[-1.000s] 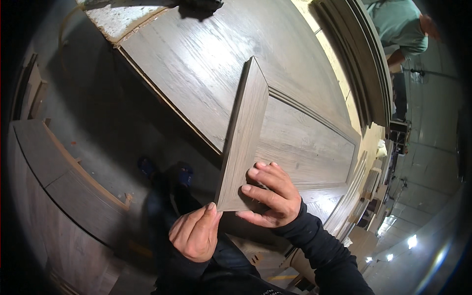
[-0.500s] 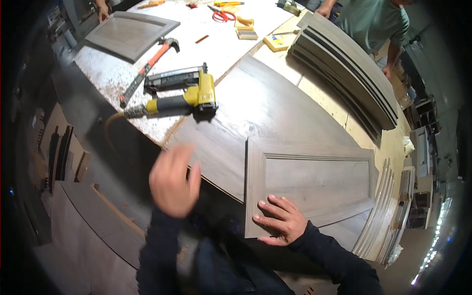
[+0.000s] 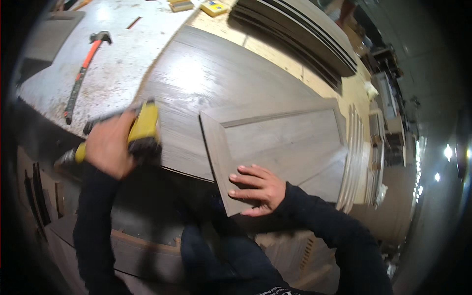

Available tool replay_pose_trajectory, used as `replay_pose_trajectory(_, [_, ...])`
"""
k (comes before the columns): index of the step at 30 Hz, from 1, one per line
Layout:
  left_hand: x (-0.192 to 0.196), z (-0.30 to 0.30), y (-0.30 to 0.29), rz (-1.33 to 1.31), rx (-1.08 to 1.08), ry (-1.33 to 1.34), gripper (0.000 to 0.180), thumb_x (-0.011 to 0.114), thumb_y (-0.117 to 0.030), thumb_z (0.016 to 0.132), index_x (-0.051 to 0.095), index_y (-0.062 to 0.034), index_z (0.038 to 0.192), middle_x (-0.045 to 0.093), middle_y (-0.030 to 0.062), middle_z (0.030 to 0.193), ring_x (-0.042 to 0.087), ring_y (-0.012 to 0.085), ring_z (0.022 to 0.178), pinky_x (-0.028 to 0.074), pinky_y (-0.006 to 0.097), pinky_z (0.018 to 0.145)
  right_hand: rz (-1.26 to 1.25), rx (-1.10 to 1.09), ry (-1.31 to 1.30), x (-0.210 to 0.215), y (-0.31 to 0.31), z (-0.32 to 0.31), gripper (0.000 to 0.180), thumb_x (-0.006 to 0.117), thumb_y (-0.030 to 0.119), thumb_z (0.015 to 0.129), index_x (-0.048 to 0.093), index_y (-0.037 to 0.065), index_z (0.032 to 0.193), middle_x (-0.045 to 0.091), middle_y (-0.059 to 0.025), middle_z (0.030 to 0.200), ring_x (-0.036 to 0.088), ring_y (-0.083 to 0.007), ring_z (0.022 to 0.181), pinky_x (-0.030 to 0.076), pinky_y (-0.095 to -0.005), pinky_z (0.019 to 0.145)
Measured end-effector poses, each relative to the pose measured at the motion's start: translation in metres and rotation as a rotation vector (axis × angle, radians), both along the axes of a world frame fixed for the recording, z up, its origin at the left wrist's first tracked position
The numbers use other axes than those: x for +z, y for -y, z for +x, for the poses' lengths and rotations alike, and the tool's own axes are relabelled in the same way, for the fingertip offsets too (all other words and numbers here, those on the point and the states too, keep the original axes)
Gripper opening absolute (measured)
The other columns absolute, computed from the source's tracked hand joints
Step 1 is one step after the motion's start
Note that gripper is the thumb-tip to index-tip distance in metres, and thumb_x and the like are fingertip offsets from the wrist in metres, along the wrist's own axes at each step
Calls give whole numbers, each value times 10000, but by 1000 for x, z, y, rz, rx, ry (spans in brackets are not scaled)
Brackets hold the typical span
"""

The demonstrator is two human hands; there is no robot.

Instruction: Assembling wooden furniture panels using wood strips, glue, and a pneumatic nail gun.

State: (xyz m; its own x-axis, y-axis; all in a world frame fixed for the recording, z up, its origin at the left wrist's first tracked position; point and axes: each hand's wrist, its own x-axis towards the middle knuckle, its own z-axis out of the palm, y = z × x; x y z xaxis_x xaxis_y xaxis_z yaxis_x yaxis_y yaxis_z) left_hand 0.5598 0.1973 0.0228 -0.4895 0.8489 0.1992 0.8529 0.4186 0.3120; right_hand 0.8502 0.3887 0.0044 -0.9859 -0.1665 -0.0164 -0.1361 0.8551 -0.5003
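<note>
"Bench top (image 3: 128,64) pale and scuffed; large grey-brown board (image 3: 231,69) laid beside it in front of me. Record the hands first?"

"Right hand (image 3: 259,189): fingers partly spread, slightly bent, laid on the near left corner of the framed panel (image 3: 282,142). Thumb lies by the near edge; cannot tell whether it hooks under. Left hand (image 3: 110,142): motion-blurred, but closed around the grip of a yellow and black nail gun (image 3: 146,123)."

"Step in hand?"

"My judgement: handling the nail gun one-handed while bracing the panel with the other. Nail gun and panel are not in contact. Next move, I judge, calls for a steady right palm, a controlled left wrist, and fingers well clear of the nose."

"Position of the panel relative to the hands?"

"Directly under my right hand; to the right of my left hand, with a stretch of large board between it and the nail gun. Most of it lies over that board; its near left corner juts past the front edge, toward my body."

"Farther out?"

"Pale strips (image 3: 356,157) just right of the panel. Claw hammer (image 3: 83,73) on the bench top, beyond my left hand. Stack of boards (image 3: 300,39) at the far side, edges dark."
</note>
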Motion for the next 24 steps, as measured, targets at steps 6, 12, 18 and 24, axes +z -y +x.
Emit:
replay_pose_trajectory(6, [44, 64, 62, -34, -181, 814, 316, 708, -162, 590, 609, 0, 842, 598, 174, 727, 602, 316, 669, 481, 323, 602, -19, 9, -14, 2, 6, -3, 531, 675, 372, 689, 525, 204, 1170, 413, -73, 1299, 358, -306, 1214, 335, -462, 948])
replay_pose_trajectory(12, [-41, 98, 84, 52, -332, 1173, 335, 732, -121, 591, 623, -8, 887, 645, 127, 811, 643, 253, 723, 505, 272, 667, 14, 11, -9, -4, 9, -4, 506, 674, 390, 692, 549, 211, 1148, 432, -74, 1285, 375, -305, 1202, 338, -456, 934])
replay_pose_trajectory(18, [-72, 116, 78, 284, -387, 1321, 279, 704, -117, 602, 617, 4, 838, 644, 120, 769, 644, 229, 678, 507, 271, 628, 59, 2, 26, -3, 10, -3, 507, 687, 402, 669, 571, 217, 1127, 455, -68, 1269, 387, -299, 1198, 335, -451, 935])
replay_pose_trajectory(24, [-85, 122, 83, 365, -338, 1345, 318, 679, -221, 597, 607, 27, 781, 636, 128, 719, 641, 228, 629, 503, 270, 585, 82, -8, 3, -5, 10, -4, 515, 689, 423, 659, 580, 223, 1122, 472, -68, 1254, 387, -294, 1199, 335, -441, 941])
